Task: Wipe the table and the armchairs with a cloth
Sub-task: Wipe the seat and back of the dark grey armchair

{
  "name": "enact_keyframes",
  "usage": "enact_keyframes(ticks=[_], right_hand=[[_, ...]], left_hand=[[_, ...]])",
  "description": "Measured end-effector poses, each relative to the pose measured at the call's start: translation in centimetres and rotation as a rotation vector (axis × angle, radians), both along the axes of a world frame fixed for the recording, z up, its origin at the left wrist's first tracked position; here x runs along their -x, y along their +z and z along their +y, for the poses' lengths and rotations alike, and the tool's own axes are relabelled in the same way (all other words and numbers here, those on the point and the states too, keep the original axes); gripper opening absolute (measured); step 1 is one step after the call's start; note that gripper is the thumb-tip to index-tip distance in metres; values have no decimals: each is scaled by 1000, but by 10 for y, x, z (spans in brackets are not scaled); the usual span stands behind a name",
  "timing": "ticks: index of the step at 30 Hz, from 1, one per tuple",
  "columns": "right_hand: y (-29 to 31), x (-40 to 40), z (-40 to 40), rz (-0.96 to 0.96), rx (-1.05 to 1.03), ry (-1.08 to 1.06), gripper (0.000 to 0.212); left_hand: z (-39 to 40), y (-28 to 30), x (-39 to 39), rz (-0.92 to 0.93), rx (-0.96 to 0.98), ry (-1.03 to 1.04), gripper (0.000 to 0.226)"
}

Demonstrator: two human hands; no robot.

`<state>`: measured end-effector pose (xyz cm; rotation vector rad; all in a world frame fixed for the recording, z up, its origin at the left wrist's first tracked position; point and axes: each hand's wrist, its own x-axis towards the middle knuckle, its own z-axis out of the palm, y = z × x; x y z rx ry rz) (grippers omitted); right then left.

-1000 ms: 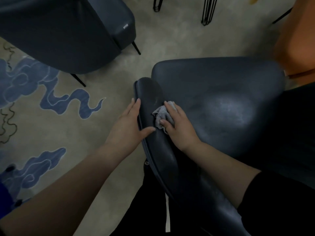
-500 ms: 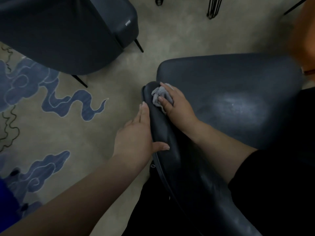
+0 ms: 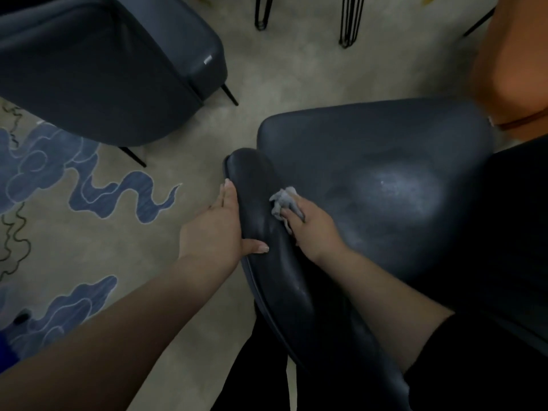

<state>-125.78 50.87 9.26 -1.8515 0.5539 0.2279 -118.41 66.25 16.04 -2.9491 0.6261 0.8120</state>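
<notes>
A dark blue leather armchair (image 3: 385,179) fills the middle and right of the head view, its left armrest (image 3: 261,203) running toward me. My right hand (image 3: 314,229) grips a crumpled grey cloth (image 3: 283,201) and presses it on the inner side of that armrest. My left hand (image 3: 216,229) rests flat on the armrest's outer side, fingers straight along it and thumb lying across the top. The cloth's lower part is hidden under my fingers.
A second dark armchair (image 3: 98,63) stands at the upper left on thin black legs. Black hairpin table legs (image 3: 351,22) show at the top. An orange seat (image 3: 513,63) sits at the upper right. A beige carpet with blue cloud patterns (image 3: 89,188) covers the floor.
My right hand has slid the cloth back along the armrest from its front tip toward me. My left hand stays on the armrest's outer side.
</notes>
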Motion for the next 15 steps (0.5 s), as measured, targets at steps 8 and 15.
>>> enact_keyframes(ticks=[8, 15], right_hand=[[32, 73, -23, 163, 53, 184, 39], [70, 114, -65, 150, 29, -123, 27]], left_hand=[[-8, 9, 6, -35, -90, 32, 126], [-12, 23, 26, -112, -99, -3, 96]])
